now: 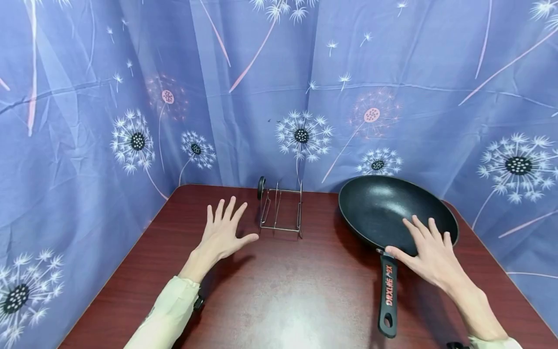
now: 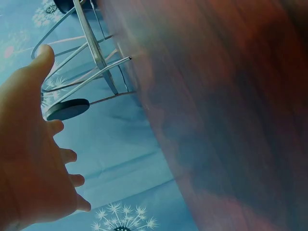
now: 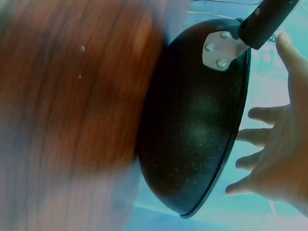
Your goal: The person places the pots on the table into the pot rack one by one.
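A large black frying pan [image 1: 370, 208] sits at the back right of the table, its black handle [image 1: 388, 295] with red lettering pointing toward me. My right hand [image 1: 429, 254], fingers spread, hovers over the pan's near right rim, the thumb close to the handle's base. In the right wrist view, the pan's dark underside [image 3: 192, 120] and a riveted metal bracket [image 3: 219, 50] show beside the hand. A wire rack [image 1: 281, 228] with a round black disc [image 1: 261, 188] on its left side stands at the table's back. To its left, my left hand [image 1: 222, 235] is held with spread fingers, holding nothing.
The dark red wooden table [image 1: 279, 286] reaches back to a blue curtain [image 1: 261, 116] printed with dandelions. Curtain also hangs along the left and right sides. A black band [image 1: 198, 303] shows at my left wrist under a pale sleeve [image 1: 167, 310].
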The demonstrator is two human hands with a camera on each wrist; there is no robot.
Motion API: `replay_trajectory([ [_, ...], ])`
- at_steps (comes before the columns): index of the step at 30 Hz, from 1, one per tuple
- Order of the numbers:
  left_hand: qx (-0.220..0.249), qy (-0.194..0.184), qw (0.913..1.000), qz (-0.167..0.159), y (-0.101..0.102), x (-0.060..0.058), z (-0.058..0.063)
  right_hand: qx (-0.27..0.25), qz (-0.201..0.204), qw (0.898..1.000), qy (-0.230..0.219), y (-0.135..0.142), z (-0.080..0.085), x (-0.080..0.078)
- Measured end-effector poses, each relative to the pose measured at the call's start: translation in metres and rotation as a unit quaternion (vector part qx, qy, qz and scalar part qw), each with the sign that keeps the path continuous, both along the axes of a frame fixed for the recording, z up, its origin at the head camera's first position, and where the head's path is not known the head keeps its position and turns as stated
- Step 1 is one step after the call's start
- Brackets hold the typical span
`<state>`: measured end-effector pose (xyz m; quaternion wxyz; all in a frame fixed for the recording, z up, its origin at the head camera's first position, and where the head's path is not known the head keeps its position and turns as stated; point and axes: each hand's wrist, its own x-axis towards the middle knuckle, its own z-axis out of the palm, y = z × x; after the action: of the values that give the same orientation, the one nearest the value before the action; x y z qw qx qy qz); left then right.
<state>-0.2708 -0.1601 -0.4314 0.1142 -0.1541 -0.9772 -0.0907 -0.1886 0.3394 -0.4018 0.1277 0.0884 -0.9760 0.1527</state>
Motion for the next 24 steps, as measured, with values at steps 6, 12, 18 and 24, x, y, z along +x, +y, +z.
replay_trajectory([
  [6, 0.007, 0.000, 1.0000, -0.003, 0.004, 0.003, 0.001, -0.014, 0.005, 1.000, 0.005, -0.001, 0.000, 0.003],
  [12, 0.028, 0.006, 0.9994, -0.019, 0.009, 0.004, 0.003, -0.037, 0.007, 0.999, 0.016, -0.004, -0.001, 0.008],
  [18, 0.061, 0.025, 0.9971, -0.038, 0.017, 0.006, 0.006, -0.073, 0.015, 0.997, 0.028, -0.008, -0.001, 0.013],
  [24, 0.093, 0.051, 0.9923, -0.064, 0.026, 0.009, 0.010, -0.109, 0.023, 0.992, 0.057, -0.011, -0.001, 0.020],
])
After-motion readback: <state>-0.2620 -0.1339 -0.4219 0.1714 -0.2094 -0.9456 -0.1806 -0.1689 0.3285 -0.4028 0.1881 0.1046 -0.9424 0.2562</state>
